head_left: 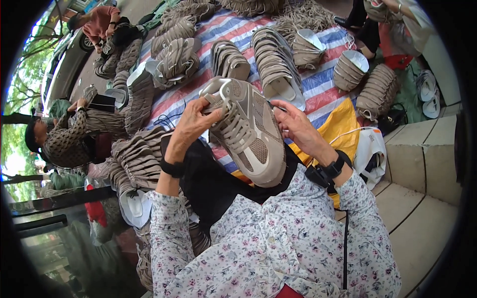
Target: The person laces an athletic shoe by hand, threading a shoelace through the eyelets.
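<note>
One striped sheet [231, 32], red, white and blue, bearing nested stacks of beige shoe uppers [276, 59]. One white bag [370, 144], right of me; dark material at its lower part, whether inside I cannot tell. One beige laced shoe [256, 141], between my hands above my lap, toe towards me. My left hand [194, 119]: pinching its collar end. My right hand [298, 130]: fingers narrow, at its side, grip unclear. Small lettering beside the shoe's collar.

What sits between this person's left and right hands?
In the head view, a beige lace-up sneaker is between the left hand and the right hand, its toe pointing toward the wearer's body.
</note>
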`<state>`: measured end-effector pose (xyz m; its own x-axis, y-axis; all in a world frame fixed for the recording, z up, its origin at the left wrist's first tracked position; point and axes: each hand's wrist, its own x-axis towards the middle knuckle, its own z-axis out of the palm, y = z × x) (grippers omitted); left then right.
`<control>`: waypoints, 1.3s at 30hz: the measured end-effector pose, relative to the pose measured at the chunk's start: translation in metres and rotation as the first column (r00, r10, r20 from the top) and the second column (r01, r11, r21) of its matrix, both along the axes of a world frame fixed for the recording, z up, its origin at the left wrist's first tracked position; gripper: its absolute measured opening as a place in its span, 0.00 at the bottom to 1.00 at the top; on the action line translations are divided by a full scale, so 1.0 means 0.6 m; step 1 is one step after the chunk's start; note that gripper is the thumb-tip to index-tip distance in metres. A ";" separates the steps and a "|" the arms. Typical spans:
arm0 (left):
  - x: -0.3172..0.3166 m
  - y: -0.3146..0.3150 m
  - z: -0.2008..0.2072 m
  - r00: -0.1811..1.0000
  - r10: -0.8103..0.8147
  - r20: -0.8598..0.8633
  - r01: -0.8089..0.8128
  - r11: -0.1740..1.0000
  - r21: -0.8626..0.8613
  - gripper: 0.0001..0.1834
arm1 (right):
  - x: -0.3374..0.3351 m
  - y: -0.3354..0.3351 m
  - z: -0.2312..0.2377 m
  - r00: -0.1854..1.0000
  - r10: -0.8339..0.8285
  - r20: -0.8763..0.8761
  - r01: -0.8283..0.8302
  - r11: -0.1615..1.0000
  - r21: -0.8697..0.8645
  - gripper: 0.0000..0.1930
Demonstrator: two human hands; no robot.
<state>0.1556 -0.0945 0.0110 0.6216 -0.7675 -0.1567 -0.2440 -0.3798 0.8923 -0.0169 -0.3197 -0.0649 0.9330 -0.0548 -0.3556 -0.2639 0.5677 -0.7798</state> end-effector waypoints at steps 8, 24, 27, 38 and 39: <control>-0.040 -0.011 -0.013 0.960 0.074 0.270 -0.040 0.991 -0.129 0.19 | -0.001 0.018 0.021 0.999 0.046 0.004 -0.045 0.987 -0.155 0.17; -0.011 0.004 -0.045 0.988 0.042 0.150 -0.034 0.998 -0.058 0.21 | 0.006 0.025 0.019 0.996 0.082 -0.023 -0.081 0.996 0.020 0.14; -0.020 0.014 -0.016 0.986 0.097 0.133 -0.081 0.990 -0.119 0.20 | 0.004 0.026 0.009 0.992 0.125 -0.006 -0.125 0.985 -0.118 0.13; -0.077 -0.019 0.131 0.957 0.155 -0.243 -0.262 0.818 -0.511 0.12 | -0.012 -0.034 0.053 0.954 0.027 0.298 -0.077 0.984 0.158 0.17; -0.075 -0.027 0.109 0.968 0.033 -0.248 -0.161 0.841 -0.517 0.18 | -0.013 -0.042 0.048 0.953 0.029 0.302 -0.078 0.986 0.150 0.17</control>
<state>0.1109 -0.1105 0.0762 0.6954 -0.7096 0.1137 -0.0038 0.1546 0.9880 -0.0247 -0.3452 -0.0358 0.9976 0.0326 -0.0617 -0.0674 0.6814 -0.7288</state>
